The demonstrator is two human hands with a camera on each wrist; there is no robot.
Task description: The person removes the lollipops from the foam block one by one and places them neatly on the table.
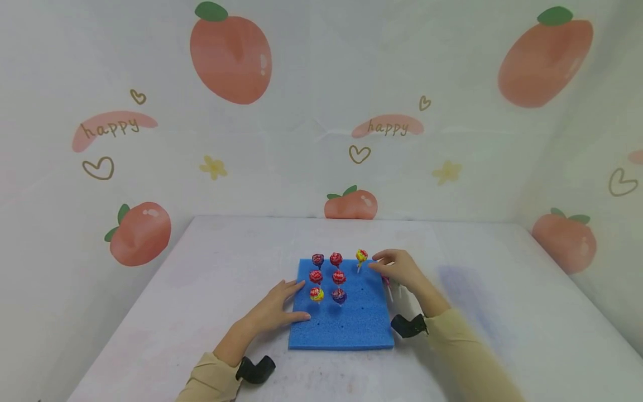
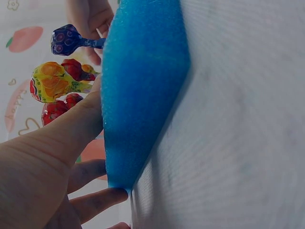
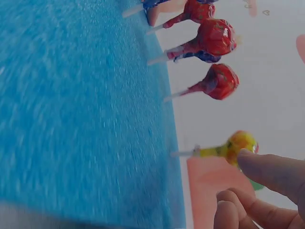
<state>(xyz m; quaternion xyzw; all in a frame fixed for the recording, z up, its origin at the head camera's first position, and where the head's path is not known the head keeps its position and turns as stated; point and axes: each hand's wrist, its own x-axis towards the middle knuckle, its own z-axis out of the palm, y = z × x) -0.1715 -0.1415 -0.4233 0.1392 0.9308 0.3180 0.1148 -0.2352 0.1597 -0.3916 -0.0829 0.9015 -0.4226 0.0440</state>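
A blue foam board (image 1: 346, 333) lies on the table with several wrapped lollipops standing in it by their sticks. My left hand (image 1: 273, 307) rests at its left edge, thumb over the top face, fingers spread along the side. Nearest that hand stand a yellow lollipop (image 2: 50, 82) and a purple one (image 2: 66, 40). At the far right corner, a yellow-and-red lollipop (image 3: 241, 145) stands slightly tilted. My right hand (image 1: 400, 269) is beside it, holding nothing visible; a fingertip overlaps its head in the right wrist view, but contact is unclear. Red lollipops (image 1: 336, 259) fill part of the left columns.
Right of the board, partly hidden under my right hand, a pink-wrapped lollipop (image 1: 386, 280) lies on the white table (image 1: 502, 279). Small holes dot the board's near and right parts. Behind hangs a white curtain (image 1: 301, 167) printed with fruit.
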